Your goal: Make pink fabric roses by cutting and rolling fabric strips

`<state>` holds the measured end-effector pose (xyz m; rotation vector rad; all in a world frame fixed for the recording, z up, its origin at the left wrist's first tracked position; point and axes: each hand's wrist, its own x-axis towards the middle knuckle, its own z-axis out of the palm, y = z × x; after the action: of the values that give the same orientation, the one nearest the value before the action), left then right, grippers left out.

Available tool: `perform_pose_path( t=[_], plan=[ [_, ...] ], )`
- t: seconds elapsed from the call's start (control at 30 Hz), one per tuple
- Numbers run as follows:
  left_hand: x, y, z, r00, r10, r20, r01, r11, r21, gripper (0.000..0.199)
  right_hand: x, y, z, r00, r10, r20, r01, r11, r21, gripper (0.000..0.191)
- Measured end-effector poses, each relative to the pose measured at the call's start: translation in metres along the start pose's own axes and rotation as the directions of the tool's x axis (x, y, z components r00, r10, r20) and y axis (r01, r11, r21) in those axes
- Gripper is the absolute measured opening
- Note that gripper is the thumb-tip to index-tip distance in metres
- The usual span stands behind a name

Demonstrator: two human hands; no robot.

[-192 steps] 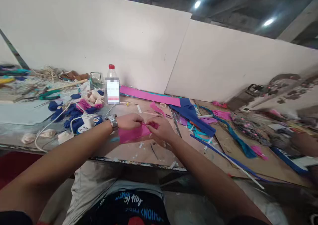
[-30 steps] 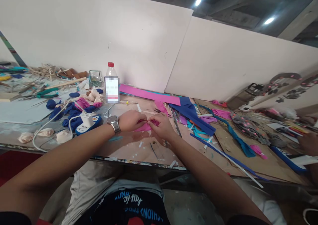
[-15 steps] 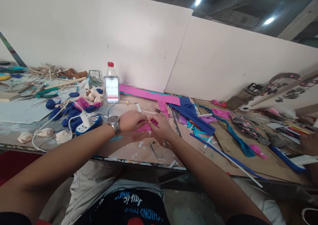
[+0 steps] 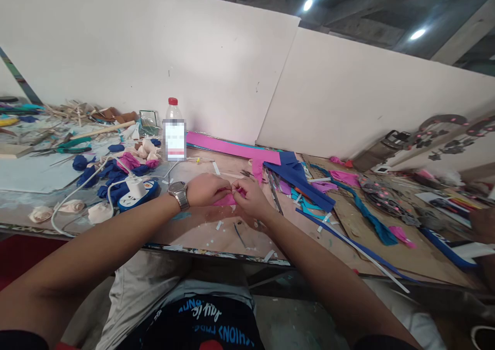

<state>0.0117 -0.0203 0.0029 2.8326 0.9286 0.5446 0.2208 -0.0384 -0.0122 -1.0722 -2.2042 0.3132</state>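
My left hand (image 4: 207, 189), with a metal watch on the wrist, is closed and pinches a piece of pink crepe paper (image 4: 225, 200). Fingertip to fingertip with it, my right hand (image 4: 250, 199) is closed on the same paper. Most of the paper is hidden by the fingers; its lower part shows just beneath them, above the table (image 4: 201, 231). Behind the hands lies a long flat pink strip (image 4: 232, 148), with a crumpled pink piece (image 4: 257, 169) hanging toward the front. Dark blue paper (image 4: 303, 182) lies to the right.
Left are a power strip (image 4: 135, 198) with a white cable, cream paper flowers (image 4: 99, 212) and green-handled pliers (image 4: 75, 145). A phone (image 4: 175, 139) leans on a bottle (image 4: 172, 107). Cardboard (image 4: 348, 226) lies to the right; another person's hand (image 4: 483, 225) is at the far right.
Both hands stay together on the pink crepe paper, with only slight shifts of the fingers. The crumpled pink piece behind them looks slightly different in shape. The view has moved a little.
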Motion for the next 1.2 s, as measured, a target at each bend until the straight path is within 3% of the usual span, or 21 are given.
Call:
perform_pose_path(
  t=[0.17,0.8,1.2],
  plan=[
    [-0.001,0.000,-0.002,0.999,-0.033,0.001,0.033,0.996,-0.080,0.022,-0.002,0.000,-0.001,1.000,0.007,-0.018,-0.006,1.000,0.013,0.009],
    [-0.002,-0.008,-0.011,0.997,-0.068,0.029,0.073,0.980,-0.187,0.023,-0.002,0.005,-0.001,0.999,-0.023,-0.037,0.023,1.000,0.013,0.005],
    [-0.002,-0.012,-0.010,0.991,-0.082,0.102,0.106,0.962,-0.251,0.016,-0.002,0.005,-0.001,0.999,-0.016,-0.031,0.015,1.000,-0.012,0.007]
  ],
)
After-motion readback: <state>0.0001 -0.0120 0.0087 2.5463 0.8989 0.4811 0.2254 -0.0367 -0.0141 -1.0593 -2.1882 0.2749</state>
